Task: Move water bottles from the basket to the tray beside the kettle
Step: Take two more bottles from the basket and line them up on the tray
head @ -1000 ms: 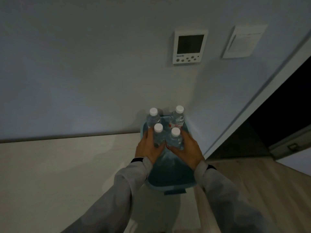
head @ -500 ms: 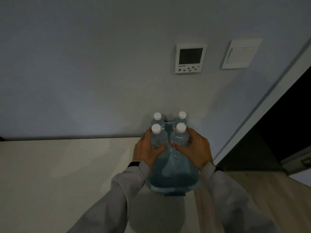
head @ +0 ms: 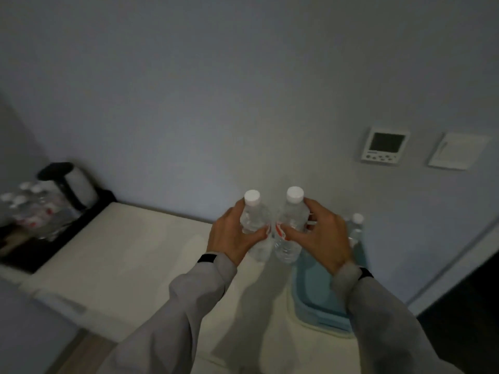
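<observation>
I hold two clear water bottles upright, side by side and almost touching, above the pale desk (head: 140, 247). My left hand (head: 232, 236) grips the left bottle (head: 253, 222) around its body; my right hand (head: 321, 236) grips the right bottle (head: 290, 225) the same way. Both have white caps. The right bottle carries a label with red and white on it, but the writing is too blurred to read.

Just right of my hands, the light blue basket (head: 318, 300) sits at the desk's right end, against the wall. One more white-capped bottle (head: 356, 228) stands in its far corner, partly hidden behind my right hand.

Well apart, at the far left of the desk, a black tray (head: 62, 238) holds a kettle (head: 68, 184) with a black lid, and beside it a cluster of bottles (head: 29, 209) with white caps and red on their labels, all blurred.

On the wall to the right hang a white control panel (head: 384, 145) with a dark screen and small buttons, its lettering unreadable, and a plain white switch plate (head: 456, 151).
</observation>
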